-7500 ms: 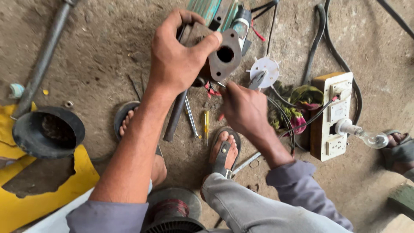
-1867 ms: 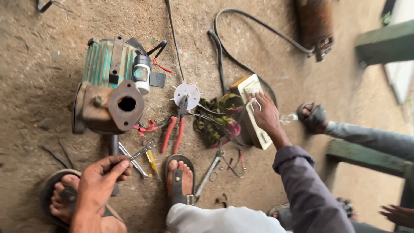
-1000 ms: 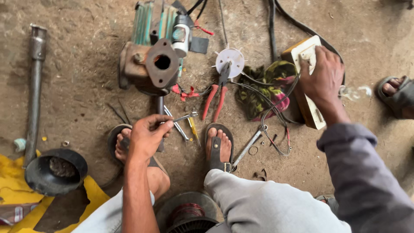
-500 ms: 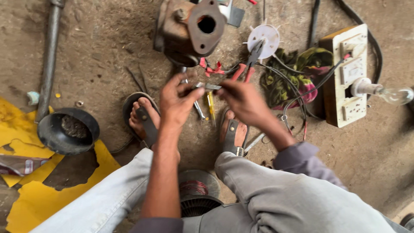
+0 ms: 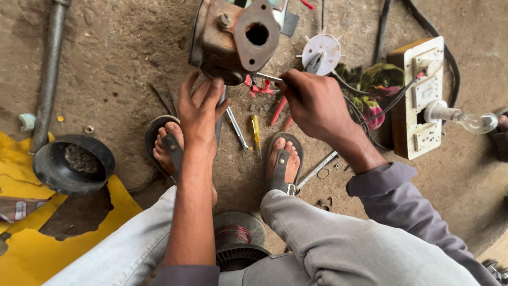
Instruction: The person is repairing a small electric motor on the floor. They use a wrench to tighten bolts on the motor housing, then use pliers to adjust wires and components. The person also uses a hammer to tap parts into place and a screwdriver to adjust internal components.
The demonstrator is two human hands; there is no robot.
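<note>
Crowding pump housing (image 5: 233,39): left hand (image 5: 200,108), right hand (image 5: 312,100).

Pump housing (image 5: 235,39) left of switchboard (image 5: 420,95) (floor)

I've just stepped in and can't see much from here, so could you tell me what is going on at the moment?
A person squats on a dirt floor over a rusty pump body. Their left hand rests against its lower edge, fingers spread. Their right hand grips a thin metal tool with its tip at the pump's base. Loose screwdrivers lie between their sandalled feet, and a wooden switchboard with a bulb sits to the right.
</note>
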